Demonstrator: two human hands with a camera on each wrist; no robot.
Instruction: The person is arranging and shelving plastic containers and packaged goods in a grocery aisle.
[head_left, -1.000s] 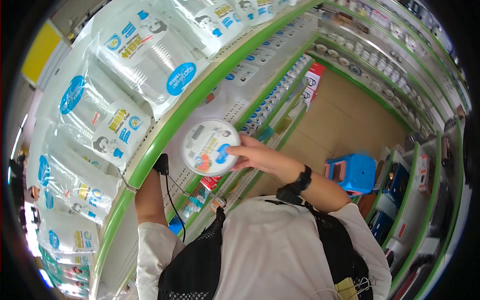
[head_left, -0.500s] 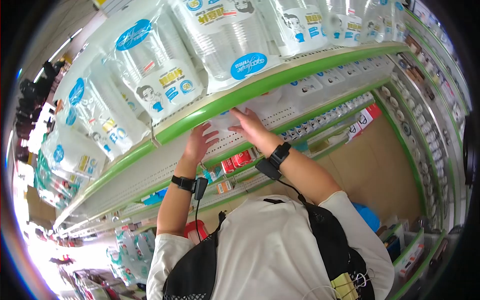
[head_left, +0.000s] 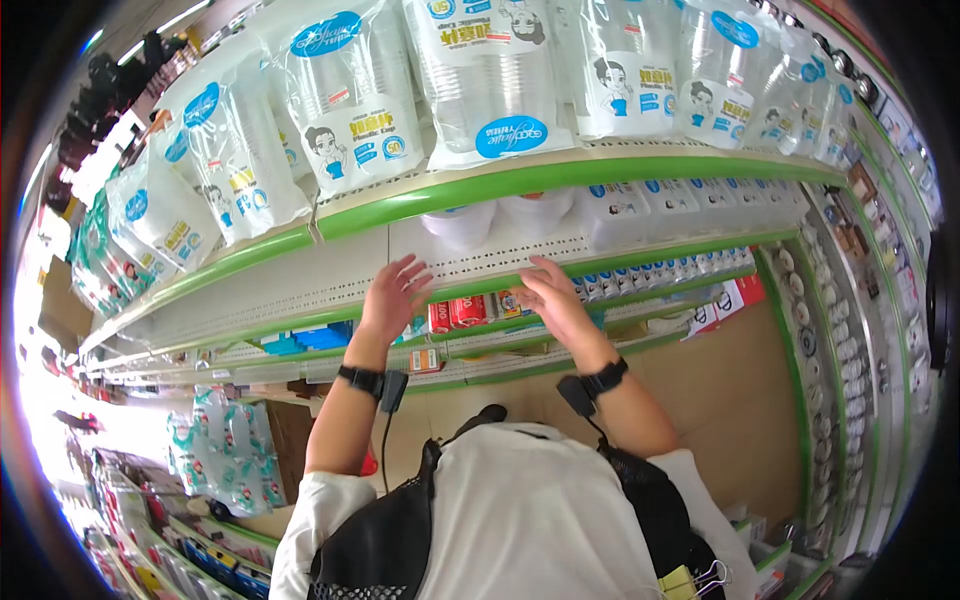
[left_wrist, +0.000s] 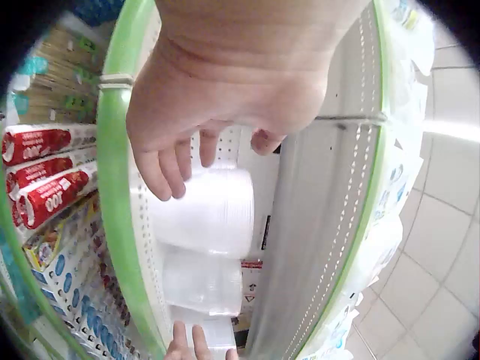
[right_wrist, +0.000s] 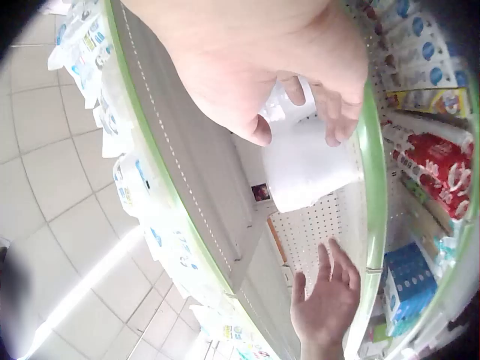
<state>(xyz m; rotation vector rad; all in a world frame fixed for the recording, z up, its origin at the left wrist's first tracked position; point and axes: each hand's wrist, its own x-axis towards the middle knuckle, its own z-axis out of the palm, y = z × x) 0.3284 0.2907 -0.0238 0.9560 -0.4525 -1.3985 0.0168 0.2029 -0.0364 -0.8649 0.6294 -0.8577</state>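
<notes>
Both hands are empty in front of the middle shelf (head_left: 300, 262). The left hand (head_left: 395, 300) has its fingers spread and loosely bent near the shelf's green front edge. To its right, the right hand (head_left: 558, 305) is raised with relaxed fingers, apart from the goods. Between and behind them stands a stack of clear round plastic tubs (head_left: 460, 227), with a second stack (head_left: 540, 212) beside it. In the left wrist view, the left fingers overlap the nearer tub stack (left_wrist: 214, 214). In the right wrist view, that stack (right_wrist: 311, 169) shows just beyond the right fingertips.
Bagged plastic cups (head_left: 490, 90) line the shelf above, whose green edge (head_left: 430, 200) overhangs the tubs. Rectangular clear boxes (head_left: 660, 210) stand farther right. Red rolled packs (head_left: 467, 312) and blue packs (head_left: 320, 337) lie on the lower shelf.
A second ago the right hand held a round tub with a printed lid. Half a second ago both hands reached in at the shelf; now they are drawn back and apart, and the tubs stand there.
</notes>
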